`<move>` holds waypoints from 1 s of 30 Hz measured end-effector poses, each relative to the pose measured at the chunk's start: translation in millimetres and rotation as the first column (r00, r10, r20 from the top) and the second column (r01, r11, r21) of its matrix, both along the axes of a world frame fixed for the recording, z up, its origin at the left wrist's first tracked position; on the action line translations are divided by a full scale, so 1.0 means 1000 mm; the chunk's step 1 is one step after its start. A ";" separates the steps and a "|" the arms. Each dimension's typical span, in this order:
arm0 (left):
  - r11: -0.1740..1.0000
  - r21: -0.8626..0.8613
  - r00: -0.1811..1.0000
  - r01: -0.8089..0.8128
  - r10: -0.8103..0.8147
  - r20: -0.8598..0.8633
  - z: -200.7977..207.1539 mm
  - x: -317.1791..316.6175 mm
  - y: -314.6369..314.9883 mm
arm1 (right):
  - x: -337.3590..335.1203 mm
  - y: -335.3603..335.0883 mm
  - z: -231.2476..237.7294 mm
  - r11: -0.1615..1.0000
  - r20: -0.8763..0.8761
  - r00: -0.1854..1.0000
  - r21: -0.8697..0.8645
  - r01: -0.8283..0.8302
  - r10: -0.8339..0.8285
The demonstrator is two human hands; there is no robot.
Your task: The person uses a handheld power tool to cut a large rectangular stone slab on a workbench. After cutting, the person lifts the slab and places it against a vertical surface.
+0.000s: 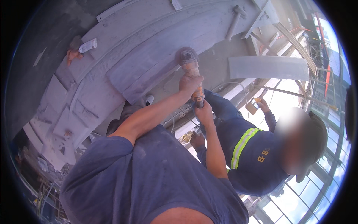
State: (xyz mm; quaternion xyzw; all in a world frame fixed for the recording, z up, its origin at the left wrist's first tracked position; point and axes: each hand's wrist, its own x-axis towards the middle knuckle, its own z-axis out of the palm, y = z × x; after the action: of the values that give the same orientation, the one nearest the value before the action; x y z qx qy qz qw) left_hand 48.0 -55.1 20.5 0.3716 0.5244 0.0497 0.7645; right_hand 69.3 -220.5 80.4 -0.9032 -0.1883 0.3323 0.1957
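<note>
Both my hands are wrapped round an orange and black angle grinder point(191, 68). My left hand point(189, 85) is closed on its body, nearer the head. My right hand point(204, 114) grips the rear end by the cord. The grinder's dark round head lies at the edge of a long, curved grey slab point(145, 63), and appears to touch it. Its disc is hidden, and whether it spins I cannot tell. Pale dust covers the slab and the grinder.
Close on my right a co-worker point(253, 149) in a dark jacket with a reflective band holds a wide brush point(252, 106). A hammer point(234, 26) lies on the slab's far right. A grey panel point(268, 68) sits by timber framing point(298, 44). Cables point(172, 121) hang below the grinder.
</note>
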 end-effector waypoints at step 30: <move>0.972 0.063 0.973 0.225 -0.228 0.036 -0.007 0.091 0.034 | 0.052 0.032 -0.025 0.972 -0.032 0.973 0.045 0.231 -0.229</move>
State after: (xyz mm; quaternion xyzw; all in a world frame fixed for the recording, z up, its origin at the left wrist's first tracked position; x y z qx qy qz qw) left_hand 139.4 -21.2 13.4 0.4499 0.4604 -0.0146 0.7651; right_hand 121.1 -188.7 55.8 -0.9095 -0.0878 0.3146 0.2570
